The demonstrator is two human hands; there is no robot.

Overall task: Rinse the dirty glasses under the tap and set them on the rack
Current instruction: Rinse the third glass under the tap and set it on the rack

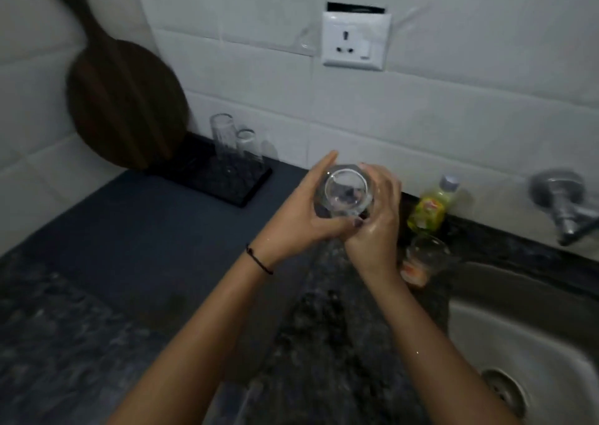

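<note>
The clear round drinking glass [346, 194] is held above the dark surface [146, 230], to the right of the black drying rack [227, 181]. Its mouth faces the camera, its long axis near upright. The left hand [301, 217] and right hand [376, 230] clasp it, fingers [387, 186] curled round its wall. The left hand is nearer the rack. The glass looks clear, with no visible residue. Two upturned glasses [222, 136] stand on the rack, and an orange-stained glass [424, 256] sits well to its right.
</note>
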